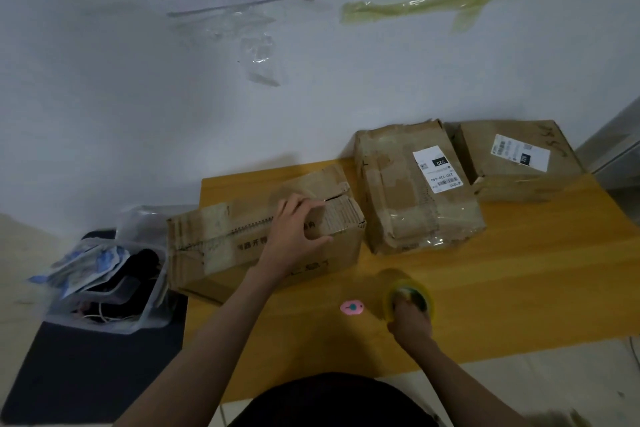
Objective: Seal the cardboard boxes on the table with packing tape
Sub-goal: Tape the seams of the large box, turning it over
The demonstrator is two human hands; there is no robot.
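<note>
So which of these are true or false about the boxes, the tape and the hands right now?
1. Three cardboard boxes sit on the table. True.
2. The left hand rests on the nearest box. True.
3. The right hand holds scissors. False: it grips the roll of tape.
4. The small pink thing lies on top of a box. False: it lies on the table, left of the tape.
5. The middle box bears a white label. True.
</note>
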